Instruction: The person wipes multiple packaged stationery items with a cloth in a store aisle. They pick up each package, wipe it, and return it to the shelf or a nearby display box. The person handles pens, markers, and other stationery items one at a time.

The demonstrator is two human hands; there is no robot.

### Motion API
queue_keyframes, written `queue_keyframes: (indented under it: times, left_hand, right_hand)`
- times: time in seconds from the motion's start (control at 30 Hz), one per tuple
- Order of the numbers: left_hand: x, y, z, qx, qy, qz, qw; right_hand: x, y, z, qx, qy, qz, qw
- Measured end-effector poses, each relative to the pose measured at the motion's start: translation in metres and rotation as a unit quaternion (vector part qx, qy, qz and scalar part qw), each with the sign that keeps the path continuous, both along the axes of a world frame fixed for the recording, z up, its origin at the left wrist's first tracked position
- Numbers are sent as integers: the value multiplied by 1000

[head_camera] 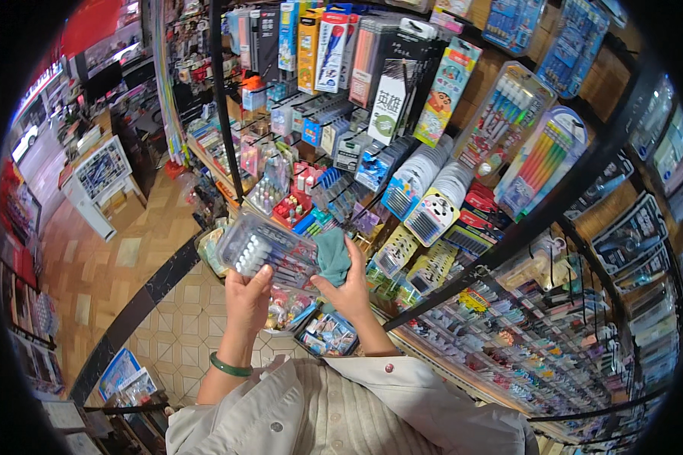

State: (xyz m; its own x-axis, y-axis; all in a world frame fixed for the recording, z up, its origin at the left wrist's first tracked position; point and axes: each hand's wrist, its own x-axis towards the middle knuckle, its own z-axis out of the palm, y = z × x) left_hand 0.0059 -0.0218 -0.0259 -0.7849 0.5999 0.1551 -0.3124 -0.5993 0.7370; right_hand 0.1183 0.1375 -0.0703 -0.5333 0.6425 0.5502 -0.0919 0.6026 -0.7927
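Note:
My left hand [251, 296], with a green bangle [230, 365] on its wrist, grips the near edge of a clear plastic package of pens [284, 256]. White rounded ends of the pens show at the package's left part. A folded teal cloth [333, 256] is in my right hand [350, 284], against the package's right end, and the thumb reaches the package's lower right corner. Beyond the package, packs of stationery hang on hooks, among them a white panda-faced card of pens [432, 218].
A black metal post [523, 216] slants across the right side, before racks of pens [506, 341]. Below my hands stands a box of small packets [325, 334]. At the left are a white-sided stand [99, 182] and a dark floor strip [134, 310].

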Motion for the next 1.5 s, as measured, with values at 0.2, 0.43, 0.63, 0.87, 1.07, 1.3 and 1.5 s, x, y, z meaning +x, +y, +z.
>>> queue_keyframes:
  times: [0.2,0.43,0.63,0.87,1.07,1.3,1.5]
  left_hand:
    - [-1,18,18,4,59,-69,996]
    - [11,28,25,-5,149,-91,985]
    - [30,8,1,-67,114,-181,975]
    - [27,-4,-9,-92,79,-170,978]
    - [31,-10,-17,-106,56,-164,979]
    - [32,-11,-23,-118,39,-155,980]
    - [29,-17,-37,-118,9,-107,987]
  right_hand:
    - [32,13,8,-156,-123,127,972]
    - [43,19,56,-167,116,-5,979]
    - [56,62,117,-102,313,-137,934]
    - [59,94,152,-93,343,-198,913]
    - [57,107,150,-104,351,-200,909]
    - [48,99,148,-86,279,-236,927]
    - [44,53,84,62,274,-268,922]
